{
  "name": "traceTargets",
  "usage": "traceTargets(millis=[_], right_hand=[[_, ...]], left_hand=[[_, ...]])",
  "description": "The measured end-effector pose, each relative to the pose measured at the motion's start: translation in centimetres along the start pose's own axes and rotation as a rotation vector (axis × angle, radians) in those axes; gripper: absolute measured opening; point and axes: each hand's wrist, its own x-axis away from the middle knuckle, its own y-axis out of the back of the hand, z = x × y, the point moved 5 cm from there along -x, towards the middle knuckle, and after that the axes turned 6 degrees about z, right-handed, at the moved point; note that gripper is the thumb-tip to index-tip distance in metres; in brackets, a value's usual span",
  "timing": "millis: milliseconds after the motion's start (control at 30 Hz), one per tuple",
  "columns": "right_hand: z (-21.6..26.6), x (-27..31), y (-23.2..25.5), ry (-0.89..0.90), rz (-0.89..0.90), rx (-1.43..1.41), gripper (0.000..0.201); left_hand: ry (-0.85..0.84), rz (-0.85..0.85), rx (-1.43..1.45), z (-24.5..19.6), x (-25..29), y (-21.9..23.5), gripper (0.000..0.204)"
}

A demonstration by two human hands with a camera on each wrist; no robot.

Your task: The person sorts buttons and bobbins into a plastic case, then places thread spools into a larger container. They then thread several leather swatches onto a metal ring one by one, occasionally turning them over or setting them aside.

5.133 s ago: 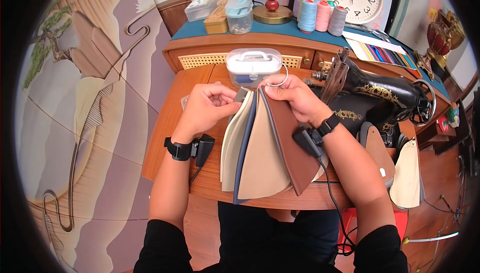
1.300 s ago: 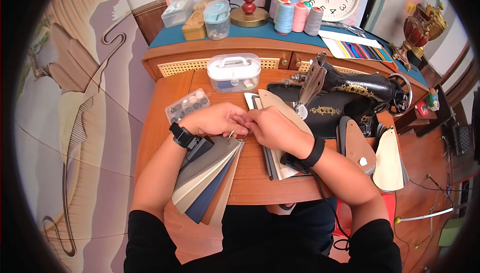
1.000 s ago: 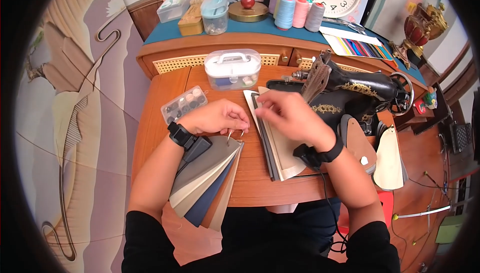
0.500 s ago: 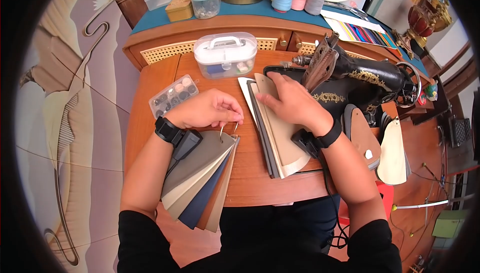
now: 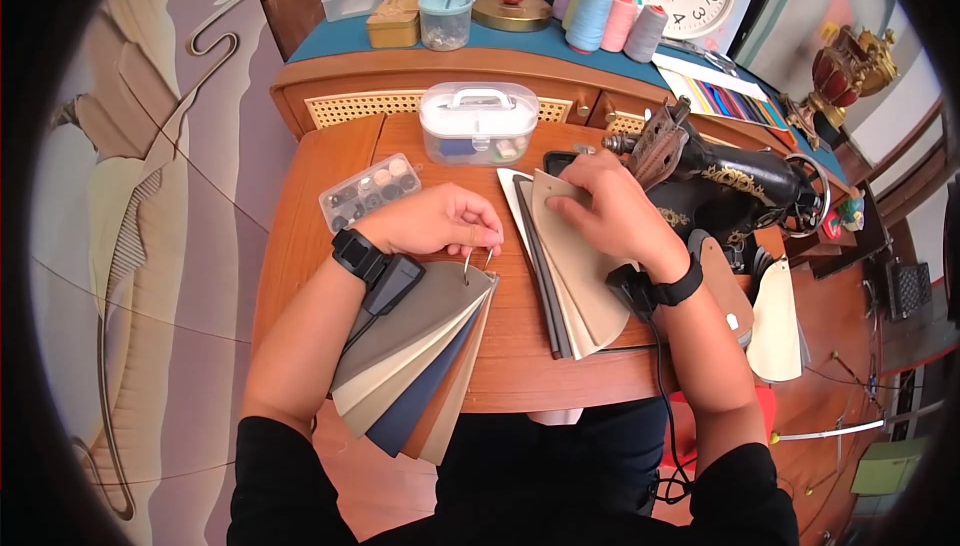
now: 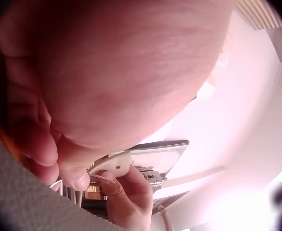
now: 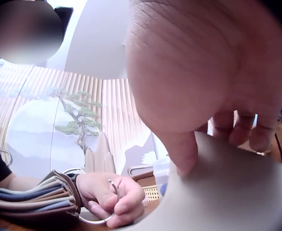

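My left hand (image 5: 440,221) pinches an open metal binder ring (image 5: 467,268). From that ring a fan of swatches (image 5: 400,316) in grey, cream, navy and brown spreads over the table's front edge; its ring end shows in the right wrist view. Over a second stack at the right, my right hand (image 5: 622,208) grips the upper end of a beige swatch (image 5: 585,281) between thumb and fingers. A punched hole shows near that swatch's tip in the left wrist view. Dark grey swatches (image 5: 540,266) and a white one lie beneath it.
A compartment box of buttons (image 5: 370,191) lies behind my left hand, and a handled clear box (image 5: 480,126) stands farther back. The black sewing machine (image 5: 740,171) is close to my right hand. More swatches (image 5: 775,321) lie at the right edge.
Earlier both hands held the swatches upright at the middle; now they fan out at the left under my left hand. My right hand has left the ring, moved right and taken the beige swatch.
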Motion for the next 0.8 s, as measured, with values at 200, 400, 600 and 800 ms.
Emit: traceTargets(millis=[200, 400, 600, 800], right_hand=[[1.9, 0.5, 0.6, 0.054, 0.141, -0.093, 0.021], [3.1, 0.8, -0.2, -0.072, 0.499, -0.724, 0.022], [0.5, -0.1, -4.4, -0.036, 0.528, -0.608, 0.023], [0.5, -0.3, -5.7, -0.152, 0.395, -1.103, 0.024]], left_hand=[[-0.040, 0.014, -0.022, 0.5, -0.2, 0.3, 0.014], [-0.027, -0.017, -0.070, 0.6, -0.1, 0.4, 0.015], [-0.034, 0.001, -0.044, 0.4, -0.1, 0.3, 0.013], [-0.015, -0.037, -0.058, 0.6, 0.0, 0.3, 0.013]])
